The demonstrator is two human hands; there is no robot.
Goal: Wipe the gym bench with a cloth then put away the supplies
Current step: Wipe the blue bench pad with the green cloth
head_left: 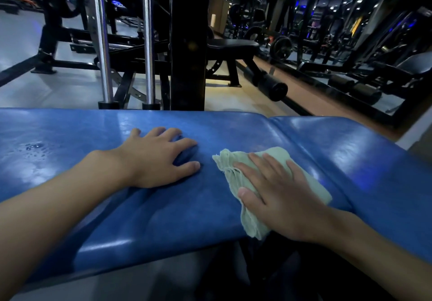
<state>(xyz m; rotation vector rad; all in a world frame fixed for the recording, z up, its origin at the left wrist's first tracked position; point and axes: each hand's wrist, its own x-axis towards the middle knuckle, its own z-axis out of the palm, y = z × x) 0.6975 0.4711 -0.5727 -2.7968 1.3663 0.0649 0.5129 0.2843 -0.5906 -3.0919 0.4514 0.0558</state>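
A blue padded gym bench [177,209] runs across the view from left to right. A folded pale green cloth [313,184] lies on its middle section. My right hand [278,195] presses flat on the cloth with straight, spread fingers. My left hand [156,158] rests palm down on the bare pad just left of the cloth, fingers spread and holding nothing. Wet droplets [35,149] shine on the pad at the far left.
Behind the bench stand two chrome guide rods [101,43] and a black machine column [188,43]. A black bench [233,45] and foam roller pad [272,88] sit beyond, with weight machines along the right. Grey floor lies at the back left.
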